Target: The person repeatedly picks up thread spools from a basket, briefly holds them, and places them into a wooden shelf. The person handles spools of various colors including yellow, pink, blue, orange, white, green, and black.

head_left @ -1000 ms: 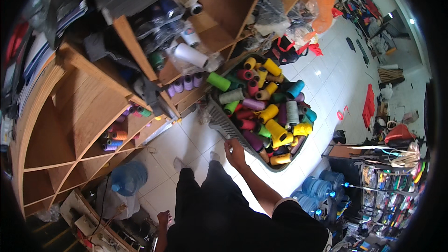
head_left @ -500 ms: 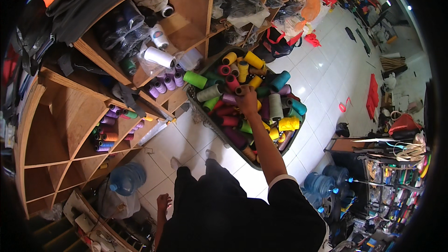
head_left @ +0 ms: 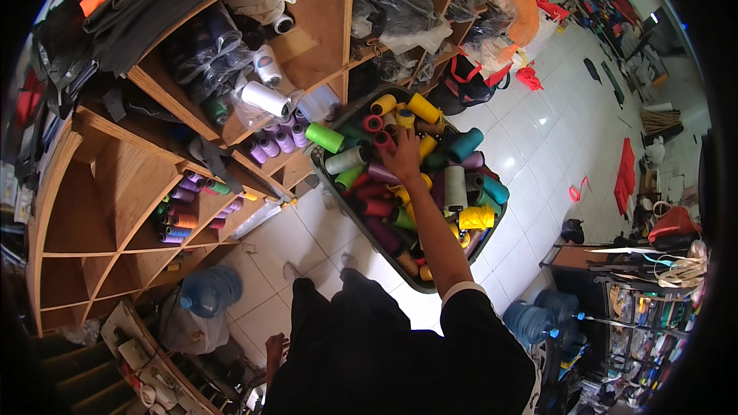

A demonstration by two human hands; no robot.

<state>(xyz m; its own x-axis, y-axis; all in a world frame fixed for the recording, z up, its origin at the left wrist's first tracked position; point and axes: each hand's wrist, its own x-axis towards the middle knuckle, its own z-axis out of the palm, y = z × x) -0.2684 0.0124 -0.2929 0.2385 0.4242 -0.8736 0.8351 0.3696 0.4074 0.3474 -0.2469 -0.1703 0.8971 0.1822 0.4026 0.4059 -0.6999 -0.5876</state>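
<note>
Right grip (head_left: 401,158) at a crimson cylindrical thread spool (head_left: 383,141), dark-cored; whether clamped, cannot tell; green spool (head_left: 324,137) left of this grip; left grip (head_left: 277,348) empty, loosely apart.

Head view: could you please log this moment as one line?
right hand: at spools in bin, grip unclear | left hand: apart from bin | wooden shelves: left of bin

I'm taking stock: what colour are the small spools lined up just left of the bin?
The small spools are light purple, best seen in the head view.
</note>
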